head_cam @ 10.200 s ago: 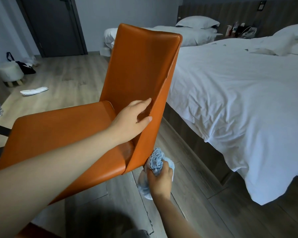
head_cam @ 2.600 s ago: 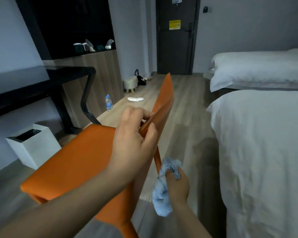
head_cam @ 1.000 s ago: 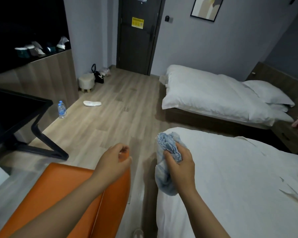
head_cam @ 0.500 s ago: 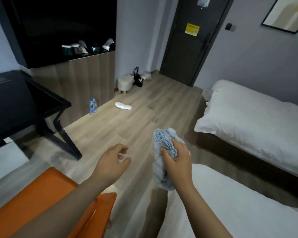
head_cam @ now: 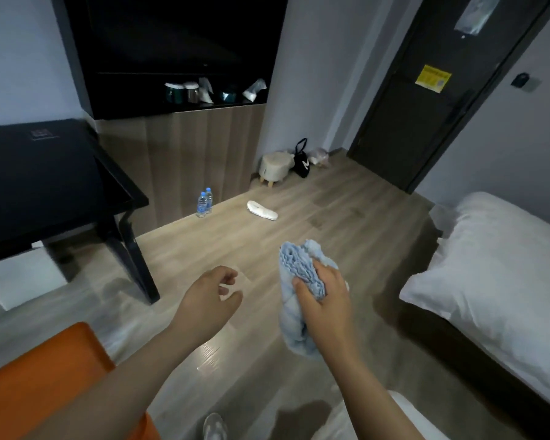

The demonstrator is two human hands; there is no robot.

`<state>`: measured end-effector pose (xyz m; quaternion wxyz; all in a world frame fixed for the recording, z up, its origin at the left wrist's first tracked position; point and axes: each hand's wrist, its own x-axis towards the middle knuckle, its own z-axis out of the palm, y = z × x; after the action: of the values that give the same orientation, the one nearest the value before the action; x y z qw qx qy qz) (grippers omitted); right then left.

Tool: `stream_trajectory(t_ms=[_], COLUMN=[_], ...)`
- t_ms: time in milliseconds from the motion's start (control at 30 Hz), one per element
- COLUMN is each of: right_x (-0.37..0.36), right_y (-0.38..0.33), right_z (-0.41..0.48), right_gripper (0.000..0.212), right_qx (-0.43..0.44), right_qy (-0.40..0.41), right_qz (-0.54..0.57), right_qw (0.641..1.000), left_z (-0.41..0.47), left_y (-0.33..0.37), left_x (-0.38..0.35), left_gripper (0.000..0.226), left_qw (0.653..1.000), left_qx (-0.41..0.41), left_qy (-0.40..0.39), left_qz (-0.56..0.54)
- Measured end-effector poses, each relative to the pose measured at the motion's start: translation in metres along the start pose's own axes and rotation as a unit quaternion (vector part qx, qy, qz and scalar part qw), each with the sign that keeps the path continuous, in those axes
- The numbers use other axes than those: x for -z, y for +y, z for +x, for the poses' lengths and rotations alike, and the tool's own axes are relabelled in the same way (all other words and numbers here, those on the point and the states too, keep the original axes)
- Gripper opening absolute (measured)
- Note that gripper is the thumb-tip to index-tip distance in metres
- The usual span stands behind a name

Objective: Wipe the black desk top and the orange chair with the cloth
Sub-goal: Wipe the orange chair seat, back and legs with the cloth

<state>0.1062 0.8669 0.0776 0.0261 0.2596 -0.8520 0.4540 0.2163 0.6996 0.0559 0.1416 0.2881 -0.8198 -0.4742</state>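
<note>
- So, the right hand (head_cam: 326, 301) was clamped around a bunched light-blue cloth (head_cam: 299, 265), with thumb and fingers curled into the folds. The wad stood above the knuckles and a tail hung below the palm.
- That read as a carry grip, not a wiping grip, since no flat face was presented.
- The left hand (head_cam: 210, 296) held nothing. Its fingers were loosely curled with the thumb apart from them, and it hovered over the wood-look floor (head_cam: 299, 227) just beside the cloth.
- It was probably kept free to steady furniture or help re-fold the cloth.
- The orange smooth-upholstered chair (head_cam: 45, 376) sat at lower left, partly behind the left forearm. Neither hand was on it.
- The glossy black desk top (head_cam: 38, 173) was at the left, well apart from both hands.
- The cloth was in mid-air and touched neither surface.
- Judgement: this was transit between surfaces, and the desk was a plausible next target. This view could not show which surfaces had already been wiped.
- A white square bin (head_cam: 23, 277) sat under the desk, and two clear water bottles (head_cam: 204, 203) stood against the wood-panel cabinet.
- A white slipper (head_cam: 262, 210) lay on the floor, with a cream round stool (head_cam: 275, 165) and a black bag (head_cam: 301, 160) near the dark door (head_cam: 426, 90). A white bed (head_cam: 496, 265) was on the right.
- Risk: the hanging tail could drag or snag. The cloth needed flattening into a pad before contact.
</note>
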Motion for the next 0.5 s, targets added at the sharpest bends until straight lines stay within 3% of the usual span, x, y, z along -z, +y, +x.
stream_trajectory(t_ms=[267, 500], right_x=[-0.089, -0.166], right_y=[-0.024, -0.079], right_z=[0.149, 0.208], right_gripper=[0.037, 0.039], right_qx=[0.080, 0.159], right_qy=[-0.137, -0.263], right_qz=[-0.007, 0.071], right_qw=[0.987, 0.949], left_z=[0.114, 0.131], left_y=[-0.024, -0.040], left_x=[0.028, 0.088], left_gripper=[0.031, 0.034], left_qw=[0.990, 0.958], left_qx=[0.090, 0.184], left_qy=[0.109, 0.221], left_qz=[-0.017, -0.003])
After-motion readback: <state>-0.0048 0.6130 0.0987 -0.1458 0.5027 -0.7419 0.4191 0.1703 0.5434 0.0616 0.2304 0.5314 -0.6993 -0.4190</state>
